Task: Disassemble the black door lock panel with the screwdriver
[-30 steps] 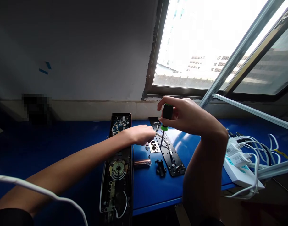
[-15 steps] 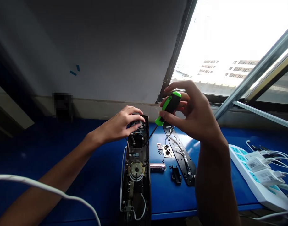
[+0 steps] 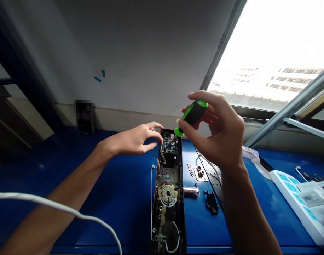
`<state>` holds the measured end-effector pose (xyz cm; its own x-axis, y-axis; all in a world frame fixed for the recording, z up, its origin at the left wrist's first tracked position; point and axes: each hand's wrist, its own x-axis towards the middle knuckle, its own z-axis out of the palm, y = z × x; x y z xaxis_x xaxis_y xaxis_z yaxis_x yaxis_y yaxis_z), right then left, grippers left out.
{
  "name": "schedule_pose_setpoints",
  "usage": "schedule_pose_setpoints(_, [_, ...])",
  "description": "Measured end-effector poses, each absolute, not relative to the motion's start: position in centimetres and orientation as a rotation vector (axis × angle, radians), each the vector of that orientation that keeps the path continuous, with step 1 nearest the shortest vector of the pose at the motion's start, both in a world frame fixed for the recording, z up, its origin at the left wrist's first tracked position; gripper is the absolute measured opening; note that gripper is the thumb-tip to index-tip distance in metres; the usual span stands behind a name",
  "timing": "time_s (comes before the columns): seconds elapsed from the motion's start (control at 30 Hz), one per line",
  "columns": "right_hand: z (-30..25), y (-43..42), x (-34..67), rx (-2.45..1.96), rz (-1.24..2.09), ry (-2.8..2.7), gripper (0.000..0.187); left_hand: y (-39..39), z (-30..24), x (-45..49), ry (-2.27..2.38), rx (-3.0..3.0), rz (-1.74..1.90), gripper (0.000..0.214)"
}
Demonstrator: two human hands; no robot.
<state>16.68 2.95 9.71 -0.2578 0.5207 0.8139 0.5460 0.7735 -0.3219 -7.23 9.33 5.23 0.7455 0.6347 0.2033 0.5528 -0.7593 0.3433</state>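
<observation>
Green-black screwdriver (image 3: 194, 114), clamped in the right hand (image 3: 220, 131), slants over the board (image 3: 173, 148) in the case (image 3: 175, 174), near the far edge of the tabletop (image 3: 125, 198). Left hand (image 3: 137, 139): loosely spread at the case's rim, contact unclear. 1 slip could score the board.

The casing (image 3: 176, 174) lay lengthwise on the worktop (image 3: 125, 198), the wall (image 3: 140, 63) behind it, the board (image 3: 172, 148) in its far end, the disc (image 3: 164, 194) nearer. I saw the left hand (image 3: 137, 140) at the casing's far left edge, the screwdriver (image 3: 194, 114) in the right hand (image 3: 220, 131) over the board. To the right lay the cylinder (image 3: 191, 192), the bracket (image 3: 212, 203), then the power strip (image 3: 300, 203).
</observation>
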Motion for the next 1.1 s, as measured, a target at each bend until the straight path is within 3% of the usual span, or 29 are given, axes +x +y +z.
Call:
schedule_pose_setpoints(0.2, [9.4, 2.9, 17.4, -0.776, -0.123, -1.882, 0.054, 9.2, 5.0, -6.7, 0.872, 2.685, 0.47, 0.03])
schedule_pose_setpoints(0.43, [9.6, 2.3, 16.5, -0.829, -0.103, -1.829, 0.038, 9.3, 4.8, -6.0, 1.033, 2.761, 0.527, 0.034])
schedule_pose_setpoints(1.1, [9.2, 3.1, 17.1, -0.802, -0.109, -1.852, 0.043, 9.2, 4.4, -4.9, 0.978, 2.637, 0.566, 0.03])
